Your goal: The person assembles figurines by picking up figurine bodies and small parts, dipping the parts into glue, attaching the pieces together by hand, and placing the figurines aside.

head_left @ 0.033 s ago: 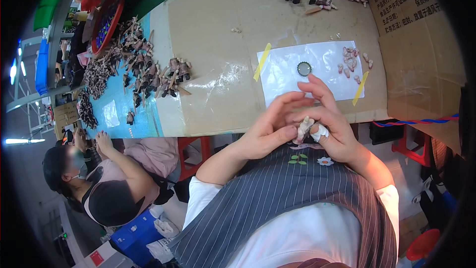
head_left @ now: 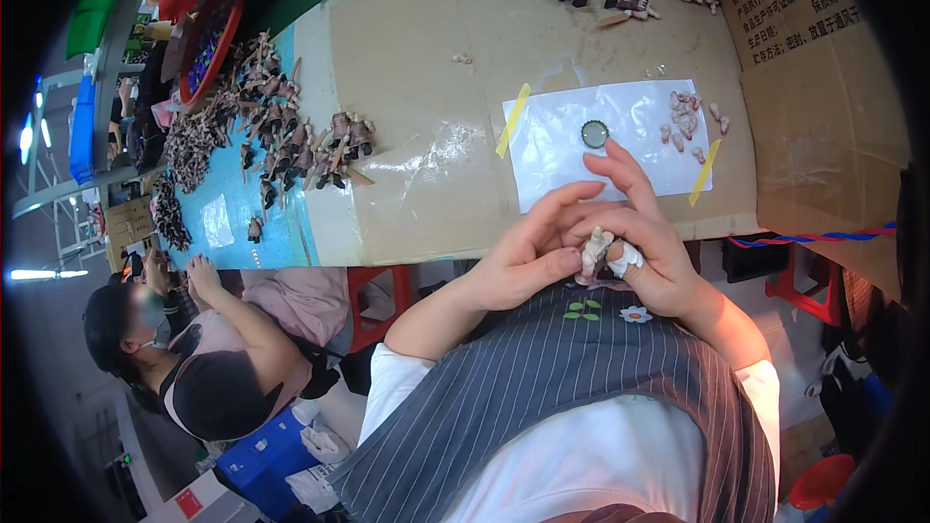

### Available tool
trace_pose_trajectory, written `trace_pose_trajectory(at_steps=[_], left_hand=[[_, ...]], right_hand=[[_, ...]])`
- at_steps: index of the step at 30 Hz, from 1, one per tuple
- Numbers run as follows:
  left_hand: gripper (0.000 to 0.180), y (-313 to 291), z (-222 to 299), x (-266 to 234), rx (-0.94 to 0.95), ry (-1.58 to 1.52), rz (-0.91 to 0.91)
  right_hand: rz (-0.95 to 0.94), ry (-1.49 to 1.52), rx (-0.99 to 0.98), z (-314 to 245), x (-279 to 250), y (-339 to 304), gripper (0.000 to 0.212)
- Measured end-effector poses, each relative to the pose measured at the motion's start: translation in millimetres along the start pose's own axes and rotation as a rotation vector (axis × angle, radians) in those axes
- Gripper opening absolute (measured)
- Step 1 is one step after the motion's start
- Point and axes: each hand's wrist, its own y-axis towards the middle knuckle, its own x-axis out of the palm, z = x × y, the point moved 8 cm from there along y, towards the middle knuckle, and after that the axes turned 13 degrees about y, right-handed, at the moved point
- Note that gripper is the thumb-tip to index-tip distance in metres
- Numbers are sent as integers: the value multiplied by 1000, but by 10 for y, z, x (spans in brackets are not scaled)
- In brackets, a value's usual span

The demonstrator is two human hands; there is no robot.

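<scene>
Close against the striped apron [head_left: 542,378], just short of the table edge, the person holds a small pale figure [head_left: 595,254] up between both hands. Its long axis stands nearly upright from where I am, one end pointing away from the body toward the table and leaning slightly to the person's right, the other down toward the apron. Which end is its head, I can't make out. The left hand [head_left: 518,257] is clamped on it, thumb against its left side. The right hand [head_left: 659,252] has its white-wrapped thumb just beside the other side, its upper fingers spread apart; whether it grips too, I can't tell. Beyond the fingertips, a round metal cap [head_left: 595,134] sits on a white sheet [head_left: 547,169], with small pinkish pieces [head_left: 684,116] scattered toward the sheet's right side.
</scene>
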Motion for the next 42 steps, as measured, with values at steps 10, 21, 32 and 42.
trace_pose_trajectory(at_steps=[10,21,32,42], left_hand=[[27,-62,115,-76,65,570,129],[35,-160,123,69,232,797,39],[33,-101,101,270,339,790,-174],[32,-171,293,429,648,1076,-164]], right_hand=[[237,331,350,221,-166,-307,21],[-136,-121,80,-80,126,-217,24],[-132,221,179,107,157,-451,16],[-145,889,691,426,377,-705,17]])
